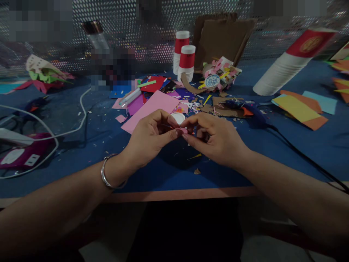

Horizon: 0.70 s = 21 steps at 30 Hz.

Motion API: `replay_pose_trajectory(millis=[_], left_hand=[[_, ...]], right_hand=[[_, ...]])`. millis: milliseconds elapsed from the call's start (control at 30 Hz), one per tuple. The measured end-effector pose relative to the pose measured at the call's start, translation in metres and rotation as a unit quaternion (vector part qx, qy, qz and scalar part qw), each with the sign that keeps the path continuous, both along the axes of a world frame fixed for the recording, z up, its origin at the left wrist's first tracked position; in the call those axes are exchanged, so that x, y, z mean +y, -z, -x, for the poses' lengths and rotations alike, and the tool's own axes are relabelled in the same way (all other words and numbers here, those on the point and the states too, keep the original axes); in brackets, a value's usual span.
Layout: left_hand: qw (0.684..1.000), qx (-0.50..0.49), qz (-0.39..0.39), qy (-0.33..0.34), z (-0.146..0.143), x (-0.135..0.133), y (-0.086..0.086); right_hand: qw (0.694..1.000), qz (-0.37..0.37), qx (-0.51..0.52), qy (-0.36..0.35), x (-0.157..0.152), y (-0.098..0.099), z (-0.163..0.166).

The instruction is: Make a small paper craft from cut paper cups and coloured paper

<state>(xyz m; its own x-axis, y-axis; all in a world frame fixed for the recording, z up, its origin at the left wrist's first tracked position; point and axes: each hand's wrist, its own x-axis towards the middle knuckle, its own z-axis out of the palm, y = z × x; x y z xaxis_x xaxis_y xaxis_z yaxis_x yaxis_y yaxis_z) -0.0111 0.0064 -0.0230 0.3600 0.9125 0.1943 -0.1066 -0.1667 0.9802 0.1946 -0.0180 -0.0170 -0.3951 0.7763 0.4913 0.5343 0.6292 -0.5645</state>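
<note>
Hands: the left hand (148,134) and right hand (215,140) met at the fingertips, both pinched on one small pink piece (182,130).
Pink piece: it sat just right of the pink sheet (152,109), above the blue table (152,183), partly hidden by the fingers.
Pinch: light pressure seemed wisest, thumbs below and forefingers above, so that so small a piece would not crease or tear.
Steadiness: one hand was probably best kept as the anchor while the other made small adjustments; forearms braced on the table edge would have helped.
White disc: one white disc (178,118), right of the pink sheet, just beyond the fingertips; whether they touched it could not be told.
Cup stacks: three; two upright stacks (187,62) beyond the pink sheet and to its right, one tilted stack (289,65) far right of it.
Paper bundles: two; one decorated bundle (222,76) right of and beyond the sheet, one ruffled bundle (46,72) far left.
Marker: one marker (132,97), beside the sheet's far left edge.
Glue gun: one blue glue gun (256,115), well right of the sheet.
Loose sheets: at least three loose sheets (296,107), farther right still.
Bracelet: one bracelet (103,173), on the left wrist, nearer than the sheet.
Scraps: too many to count, right of the sheet.
</note>
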Motion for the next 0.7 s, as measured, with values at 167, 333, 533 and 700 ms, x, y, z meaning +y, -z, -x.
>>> replay_pose_trajectory(millis=[167,333,533,700], left_hand=[[0.999,0.044,0.016,0.027,0.0,0.004,0.003],[0.989,0.139,0.009,0.044,0.002,0.009,0.003],[0.95,0.284,-0.128,0.0,0.008,0.004,-0.008],[0.888,0.381,-0.256,-0.032,0.012,-0.006,-0.019]], right_hand=[[0.999,0.025,-0.043,0.015,0.004,0.0,-0.003],[0.994,0.062,-0.083,0.029,0.01,0.0,-0.007],[0.993,0.068,-0.074,0.057,0.01,-0.002,-0.011],[0.996,0.03,-0.058,0.067,0.012,-0.001,-0.016]])
